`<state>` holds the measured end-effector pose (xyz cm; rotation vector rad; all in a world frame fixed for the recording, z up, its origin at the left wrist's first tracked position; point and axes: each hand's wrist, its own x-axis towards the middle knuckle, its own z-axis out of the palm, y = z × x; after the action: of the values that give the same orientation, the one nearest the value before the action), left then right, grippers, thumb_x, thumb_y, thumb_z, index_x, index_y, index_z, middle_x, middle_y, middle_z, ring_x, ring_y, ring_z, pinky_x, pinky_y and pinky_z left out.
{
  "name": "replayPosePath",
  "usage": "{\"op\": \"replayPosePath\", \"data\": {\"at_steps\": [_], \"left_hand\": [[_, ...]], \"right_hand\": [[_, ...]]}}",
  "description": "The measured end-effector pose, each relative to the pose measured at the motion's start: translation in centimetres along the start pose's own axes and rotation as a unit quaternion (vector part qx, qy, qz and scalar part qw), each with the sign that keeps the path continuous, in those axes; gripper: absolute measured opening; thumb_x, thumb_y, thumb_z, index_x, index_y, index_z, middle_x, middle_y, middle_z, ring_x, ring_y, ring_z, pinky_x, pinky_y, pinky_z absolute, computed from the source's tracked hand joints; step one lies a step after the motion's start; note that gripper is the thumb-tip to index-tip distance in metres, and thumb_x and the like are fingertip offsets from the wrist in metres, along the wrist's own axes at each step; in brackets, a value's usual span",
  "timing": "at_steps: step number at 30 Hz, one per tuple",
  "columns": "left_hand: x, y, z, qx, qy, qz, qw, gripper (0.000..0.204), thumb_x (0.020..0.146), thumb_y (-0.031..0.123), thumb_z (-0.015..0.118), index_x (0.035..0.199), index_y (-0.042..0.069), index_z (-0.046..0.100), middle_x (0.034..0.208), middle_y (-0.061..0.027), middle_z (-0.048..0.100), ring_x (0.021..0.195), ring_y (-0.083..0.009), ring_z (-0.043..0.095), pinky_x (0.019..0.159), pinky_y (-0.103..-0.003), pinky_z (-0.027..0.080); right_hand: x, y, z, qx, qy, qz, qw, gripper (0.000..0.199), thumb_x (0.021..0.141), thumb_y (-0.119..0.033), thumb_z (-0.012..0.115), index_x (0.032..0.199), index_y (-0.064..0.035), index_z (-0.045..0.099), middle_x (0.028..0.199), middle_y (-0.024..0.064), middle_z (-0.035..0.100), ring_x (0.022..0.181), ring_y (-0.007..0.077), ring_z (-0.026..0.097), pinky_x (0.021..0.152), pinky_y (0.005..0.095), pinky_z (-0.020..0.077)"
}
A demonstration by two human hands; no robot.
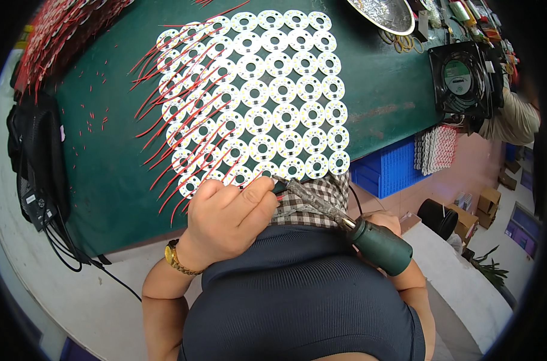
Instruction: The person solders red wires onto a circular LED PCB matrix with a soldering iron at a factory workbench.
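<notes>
A panel of round white LED circuit boards (pixel 279 55), joined in rows, lies on the green table mat. Red wires (pixel 159 153) stick out to the left from the boards in its left columns. At the panel's near edge, my left hand (pixel 225 216) is closed in a pinch on a thin red wire, mostly hidden by the fingers. My right hand (pixel 386 221) is wrapped round the green handle of a soldering iron (pixel 380 245), which partly covers that hand. The iron's dark tip points up and left, close to the left fingertips and the near row of boards.
Bundled wired boards (pixel 63 36) pile up at the far left. A black fan (pixel 460 79) stands on the right side, below a metal bowl (pixel 385 13). Blue crates (pixel 382 174) sit beside the table. A black bag (pixel 36 156) with cables lies at the left edge. Another person's sleeve (pixel 508 123) shows at right.
</notes>
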<state>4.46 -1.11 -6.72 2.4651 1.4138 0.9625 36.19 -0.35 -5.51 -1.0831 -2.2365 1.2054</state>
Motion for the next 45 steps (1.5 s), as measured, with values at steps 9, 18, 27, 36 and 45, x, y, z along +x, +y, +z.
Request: {"op": "replayPosePath", "data": {"at_steps": [9, 18, 27, 36, 45], "left_hand": [[0.5, 0.1, -0.2, -0.021, 0.0, -0.023, 1.0, 0.011, 0.076, 0.01, 0.068, 0.085, 0.008, 0.062, 0.098, -0.0014, 0.066, 0.055, -0.012, 0.04, 0.052, -0.028, 0.029], [2.1, 0.1, -1.5, -0.068, 0.03, -0.153, 0.985, 0.007, 0.081, 0.003, 0.067, 0.084, 0.007, 0.062, 0.075, -0.002, 0.061, 0.056, -0.018, 0.048, 0.063, -0.032, 0.036], [3.7, 0.4, -0.7, -0.003, -0.017, -0.238, 0.971, 0.013, 0.084, 0.005, 0.066, 0.077, 0.008, 0.055, 0.063, -0.0001, 0.05, 0.055, -0.0164, 0.044, 0.066, -0.034, 0.03], [3.7, 0.4, -0.3, 0.033, -0.027, -0.215, 0.976, 0.014, 0.085, 0.008, 0.064, 0.076, 0.01, 0.053, 0.064, -0.0005, 0.049, 0.055, -0.0189, 0.043, 0.065, -0.035, 0.027], [3.5, 0.3, -0.3, 0.04, -0.034, -0.206, 0.977, 0.014, 0.085, 0.008, 0.064, 0.076, 0.01, 0.053, 0.066, -0.0013, 0.049, 0.058, -0.0198, 0.044, 0.066, -0.035, 0.027]], "right_hand": [[0.6, -1.7, -1.7, -0.03, -0.052, 0.033, 0.998, 0.046, 0.056, -0.017, 0.083, 0.095, -0.0069, 0.061, 0.078, 0.0079, 0.067, 0.067, 0.0273, 0.066, 0.062, 0.034, 0.0525], [1.1, -1.2, -0.3, 0.039, 0.02, 0.059, 0.997, 0.031, 0.04, -0.008, 0.064, 0.071, -0.0087, 0.059, 0.068, 0.0059, 0.061, 0.063, 0.0284, 0.061, 0.06, 0.0347, 0.0495], [2.2, -1.9, -0.1, 0.013, 0.0, 0.066, 0.998, 0.031, 0.039, -0.011, 0.065, 0.071, -0.0117, 0.062, 0.066, 0.0051, 0.06, 0.058, 0.0287, 0.058, 0.056, 0.0352, 0.0469], [1.2, -0.6, 0.4, -0.048, 0.0, 0.019, 0.999, 0.027, 0.045, -0.015, 0.069, 0.071, -0.0143, 0.063, 0.065, 0.0044, 0.06, 0.058, 0.0282, 0.058, 0.058, 0.0351, 0.0479], [1.6, -0.4, 0.3, 0.005, -0.018, 0.023, 1.0, 0.034, 0.048, -0.015, 0.072, 0.081, -0.0131, 0.062, 0.073, 0.0057, 0.063, 0.065, 0.0314, 0.062, 0.063, 0.0374, 0.051]]}}
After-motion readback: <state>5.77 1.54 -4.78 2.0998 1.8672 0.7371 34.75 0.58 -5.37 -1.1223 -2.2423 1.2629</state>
